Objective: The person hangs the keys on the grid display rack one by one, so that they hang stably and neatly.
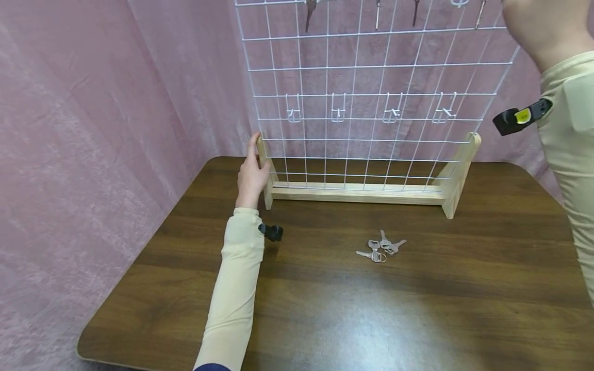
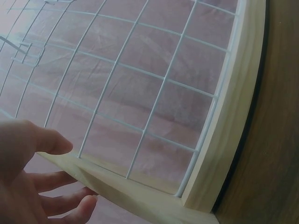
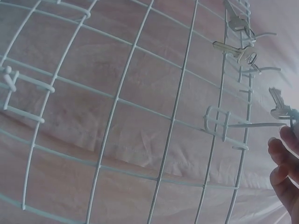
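A white wire grid rack (image 1: pixel 371 77) stands in a pale wooden base (image 1: pixel 357 193) on a dark table (image 1: pixel 417 319). My left hand (image 1: pixel 252 175) rests on the left wooden upright (image 1: pixel 265 172) with straight fingers; in the left wrist view the thumb (image 2: pixel 46 140) lies on one side of the wood (image 2: pixel 140 196) and the fingers on the other. My right hand (image 1: pixel 538 26) is raised to the rack's top right corner. In the right wrist view its curled fingers (image 3: pixel 282 168) pinch a key (image 3: pixel 279 103) at the tip of a hook (image 3: pixel 254 124).
A small bunch of loose keys (image 1: pixel 381 248) lies on the table in front of the rack. Other keys (image 1: pixel 310 13) hang along the top row. The lower row of hooks (image 1: pixel 339 111) is bare. A pink curtain (image 1: pixel 93 129) closes off the back and left.
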`<action>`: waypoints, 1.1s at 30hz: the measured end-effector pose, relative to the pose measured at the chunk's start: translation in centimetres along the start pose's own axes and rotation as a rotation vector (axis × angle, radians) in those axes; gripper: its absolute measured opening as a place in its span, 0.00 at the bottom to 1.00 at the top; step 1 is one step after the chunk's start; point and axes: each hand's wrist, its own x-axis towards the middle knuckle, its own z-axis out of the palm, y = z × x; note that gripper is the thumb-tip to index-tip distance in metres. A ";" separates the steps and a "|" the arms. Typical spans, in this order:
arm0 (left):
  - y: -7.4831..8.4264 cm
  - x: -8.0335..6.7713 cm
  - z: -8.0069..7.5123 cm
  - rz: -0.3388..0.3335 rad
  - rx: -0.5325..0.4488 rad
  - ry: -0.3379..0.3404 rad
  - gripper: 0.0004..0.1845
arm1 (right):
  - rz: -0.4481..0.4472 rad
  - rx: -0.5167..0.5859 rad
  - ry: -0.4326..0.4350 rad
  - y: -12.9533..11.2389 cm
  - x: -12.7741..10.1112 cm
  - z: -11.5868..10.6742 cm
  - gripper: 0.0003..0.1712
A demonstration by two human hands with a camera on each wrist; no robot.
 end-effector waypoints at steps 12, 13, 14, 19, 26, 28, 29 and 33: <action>0.1 -0.1 0.3 -0.012 -0.015 -0.002 0.39 | 0.028 -0.050 -0.051 0.3 1.0 0.0 0.29; 0.1 -0.1 0.3 -0.010 -0.014 -0.001 0.39 | 0.033 -0.043 -0.046 0.4 1.0 0.0 0.29; 0.2 -0.1 0.3 -0.008 -0.013 0.000 0.39 | 0.037 -0.040 -0.047 0.4 1.1 0.0 0.29; 0.3 0.1 0.4 -0.002 -0.015 0.004 0.38 | 0.061 -0.054 -0.088 0.3 1.4 -0.1 0.29; 0.2 0.1 0.5 -0.006 -0.014 0.007 0.38 | 0.046 -0.031 -0.073 0.4 1.1 -0.2 0.27; 0.2 0.1 0.5 -0.003 -0.018 0.008 0.38 | 0.054 -0.015 -0.049 0.7 0.8 -0.2 0.25; 0.2 0.1 0.4 -0.001 -0.018 0.008 0.38 | 0.068 0.001 -0.042 0.8 0.6 -0.2 0.23; 0.3 0.1 0.3 0.009 -0.023 0.009 0.38 | 0.031 0.062 0.037 1.2 -0.3 0.1 0.10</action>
